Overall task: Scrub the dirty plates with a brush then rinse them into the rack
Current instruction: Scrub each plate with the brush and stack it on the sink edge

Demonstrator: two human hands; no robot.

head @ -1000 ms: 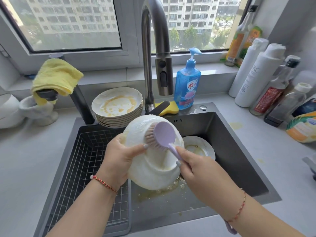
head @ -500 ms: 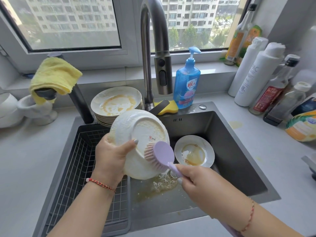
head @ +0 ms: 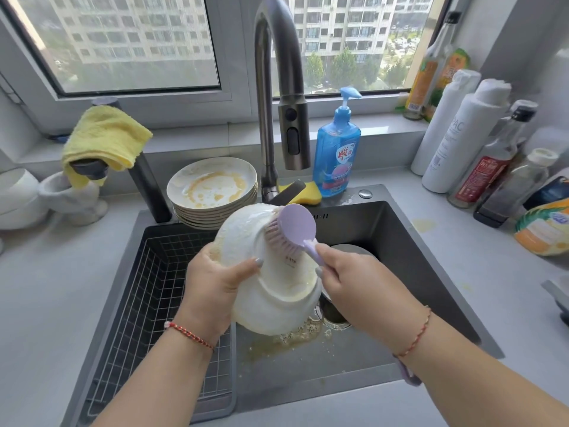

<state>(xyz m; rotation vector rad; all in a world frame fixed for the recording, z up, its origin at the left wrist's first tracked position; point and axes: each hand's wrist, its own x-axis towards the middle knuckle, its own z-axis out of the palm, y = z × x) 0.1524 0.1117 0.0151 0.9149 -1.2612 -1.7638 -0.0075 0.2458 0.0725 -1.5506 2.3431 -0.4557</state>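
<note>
My left hand (head: 212, 282) grips a white plate (head: 277, 291) by its left rim, tilted over the sink with its underside toward me. My right hand (head: 360, 288) holds the handle of a lilac brush (head: 292, 229), whose bristles press on the plate's upper edge. Suds and yellowish grease cover the plate. A stack of several dirty plates (head: 212, 189) stands at the sink's back left corner. Another plate (head: 351, 249) lies in the sink, mostly hidden behind my right hand. The wire rack (head: 147, 291) fills the sink's left part and holds nothing.
The faucet (head: 277, 87) arches over the sink (head: 400, 257). Blue dish soap (head: 337, 155) and a yellow sponge (head: 303, 194) sit behind the basin. Bottles (head: 455, 134) crowd the right counter. A yellow cloth (head: 104, 140) hangs at the left. Greasy foam lies near the drain (head: 332, 315).
The plate has tipped back toward me and to the right, now covering the plate in the sink. The brush has moved up from the plate's lower edge to its top edge.
</note>
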